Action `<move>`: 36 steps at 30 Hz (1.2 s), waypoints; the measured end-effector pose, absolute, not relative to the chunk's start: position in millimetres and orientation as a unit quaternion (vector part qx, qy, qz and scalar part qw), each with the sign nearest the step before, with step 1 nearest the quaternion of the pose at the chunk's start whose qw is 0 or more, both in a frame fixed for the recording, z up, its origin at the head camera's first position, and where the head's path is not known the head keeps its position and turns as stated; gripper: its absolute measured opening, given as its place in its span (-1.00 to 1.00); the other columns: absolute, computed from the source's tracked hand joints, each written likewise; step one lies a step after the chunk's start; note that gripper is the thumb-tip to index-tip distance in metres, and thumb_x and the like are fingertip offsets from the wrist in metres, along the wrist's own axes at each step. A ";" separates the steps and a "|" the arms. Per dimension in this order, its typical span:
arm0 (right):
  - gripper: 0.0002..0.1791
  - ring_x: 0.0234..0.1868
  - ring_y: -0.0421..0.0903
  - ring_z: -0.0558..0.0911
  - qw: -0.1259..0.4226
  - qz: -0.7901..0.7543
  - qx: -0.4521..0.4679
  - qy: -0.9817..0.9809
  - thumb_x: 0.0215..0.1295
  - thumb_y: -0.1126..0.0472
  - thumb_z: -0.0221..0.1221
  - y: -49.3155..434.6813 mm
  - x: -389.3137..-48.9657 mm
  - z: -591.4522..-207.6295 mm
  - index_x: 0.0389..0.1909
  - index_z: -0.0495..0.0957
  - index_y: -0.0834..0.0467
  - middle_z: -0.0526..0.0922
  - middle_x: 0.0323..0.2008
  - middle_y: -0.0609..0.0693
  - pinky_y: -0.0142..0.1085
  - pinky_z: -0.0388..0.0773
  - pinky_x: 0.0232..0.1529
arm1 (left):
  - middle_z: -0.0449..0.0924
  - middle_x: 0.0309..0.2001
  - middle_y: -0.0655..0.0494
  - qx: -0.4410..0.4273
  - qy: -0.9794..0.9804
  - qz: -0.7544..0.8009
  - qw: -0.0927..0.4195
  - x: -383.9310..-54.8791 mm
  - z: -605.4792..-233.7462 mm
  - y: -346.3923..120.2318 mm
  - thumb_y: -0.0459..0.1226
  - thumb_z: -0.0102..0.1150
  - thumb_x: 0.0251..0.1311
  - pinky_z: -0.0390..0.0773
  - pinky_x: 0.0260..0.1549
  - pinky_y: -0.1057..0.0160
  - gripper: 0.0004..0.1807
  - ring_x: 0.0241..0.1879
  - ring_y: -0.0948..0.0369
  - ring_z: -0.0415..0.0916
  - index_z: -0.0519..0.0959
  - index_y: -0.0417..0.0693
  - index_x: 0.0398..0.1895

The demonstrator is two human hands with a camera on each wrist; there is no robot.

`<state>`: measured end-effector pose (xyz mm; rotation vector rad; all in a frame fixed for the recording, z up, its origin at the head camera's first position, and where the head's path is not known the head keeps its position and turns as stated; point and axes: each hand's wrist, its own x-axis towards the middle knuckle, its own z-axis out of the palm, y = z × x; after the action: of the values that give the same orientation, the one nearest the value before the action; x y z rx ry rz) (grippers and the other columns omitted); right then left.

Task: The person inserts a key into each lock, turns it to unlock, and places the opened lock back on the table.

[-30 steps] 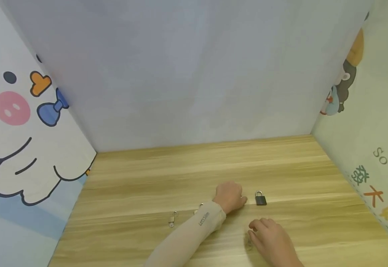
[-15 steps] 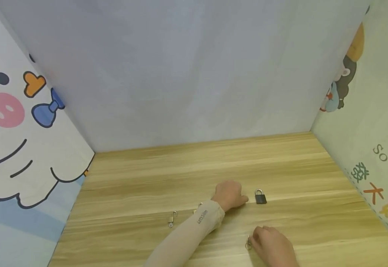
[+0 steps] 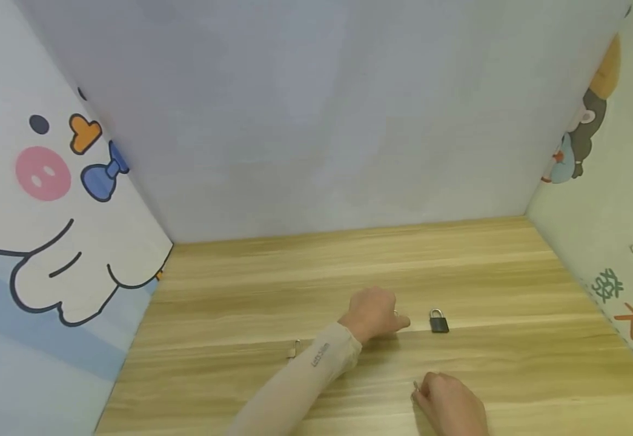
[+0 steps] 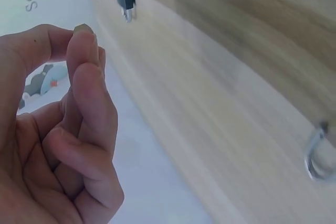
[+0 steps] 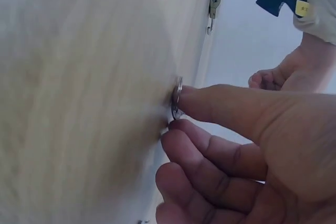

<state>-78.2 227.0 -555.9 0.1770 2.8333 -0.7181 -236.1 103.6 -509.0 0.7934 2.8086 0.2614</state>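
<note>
My left hand holds a small brass-coloured block between thumb and index finger, mostly hidden by the fingers; what it is I cannot tell. Low over the tabletop at the front right, my right hand pinches a small metal key ring between thumb and fingertips. To the right of my left hand lies a black padlock, its silver shackle pointing away from me. Left of the sleeve a small padlock with a raised shackle shows partly; in the right wrist view this padlock is brass-coloured.
A wood-grain tabletop lies under both hands. Pale walls close it in at the back and on both sides, with cartoon prints left and right. My left forearm's beige sleeve crosses the front of the table and covers part of it.
My right hand has closed its fingers on the key ring, which it hovered over before. My left hand stays nearly in place. The head view has shifted slightly, and the sleeve covers more of the small padlocks.
</note>
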 end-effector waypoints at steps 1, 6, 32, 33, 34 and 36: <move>-0.82 -0.49 -0.12 0.62 0.108 -0.245 0.062 0.962 0.20 0.18 0.39 226.9 -78.2 -556.2 -0.51 0.62 0.12 0.66 -0.48 -0.09 -0.12 0.63 -0.41 | -0.06 -0.86 0.32 0.269 0.953 0.089 0.107 -235.6 -507.3 102.0 0.15 0.27 0.17 -0.04 -0.85 0.41 -0.37 -0.82 0.39 -0.15 0.17 0.10 -0.81; -0.84 -0.51 -0.16 0.57 0.123 -0.287 0.080 0.947 0.24 0.20 0.35 226.8 -78.3 -559.8 -0.46 0.60 0.16 0.61 -0.52 -0.12 -0.15 0.60 -0.41 | -0.03 -0.87 0.32 0.263 0.954 0.091 0.113 -234.9 -501.3 93.8 0.14 0.26 0.20 -0.02 -0.86 0.42 -0.37 -0.84 0.39 -0.12 0.19 0.10 -0.82; -0.59 -0.58 -0.21 0.38 0.201 -0.664 -0.017 0.720 0.55 0.08 0.02 226.7 -124.7 -562.7 -0.29 0.50 0.41 0.44 -0.53 -0.02 -0.40 0.40 -0.57 | -0.05 -0.86 0.33 0.254 0.956 0.099 0.111 -229.3 -497.3 71.2 0.13 0.30 0.14 -0.04 -0.84 0.43 -0.37 -0.81 0.40 -0.14 0.20 0.09 -0.84; -0.59 -0.58 -0.21 0.38 0.202 -0.666 -0.018 0.718 0.56 0.08 0.01 226.3 -127.0 -562.7 -0.28 0.51 0.41 0.45 -0.51 -0.02 -0.41 0.41 -0.56 | -0.04 -0.86 0.33 0.255 0.956 0.099 0.109 -229.4 -497.5 70.6 0.13 0.30 0.14 -0.04 -0.84 0.44 -0.37 -0.82 0.40 -0.14 0.21 0.09 -0.84; -0.58 -0.57 -0.22 0.39 0.202 -0.667 -0.021 0.716 0.56 0.08 0.01 226.2 -128.9 -562.8 -0.27 0.50 0.41 0.45 -0.49 -0.01 -0.41 0.41 -0.56 | -0.04 -0.86 0.32 0.257 0.956 0.098 0.106 -229.0 -498.1 70.6 0.13 0.30 0.14 -0.04 -0.83 0.44 -0.37 -0.81 0.40 -0.13 0.21 0.08 -0.83; -0.58 -0.56 -0.23 0.39 0.204 -0.672 -0.025 0.711 0.56 0.07 0.01 225.9 -132.7 -563.3 -0.26 0.50 0.42 0.47 -0.46 0.00 -0.42 0.41 -0.55 | -0.02 -0.86 0.33 0.258 0.955 0.099 0.105 -228.4 -498.7 70.4 0.14 0.31 0.14 -0.03 -0.83 0.44 -0.37 -0.82 0.40 -0.12 0.22 0.08 -0.83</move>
<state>-132.7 225.9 -563.3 -0.0698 1.9847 -1.8749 -228.4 70.4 -498.7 0.7601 2.8156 0.2919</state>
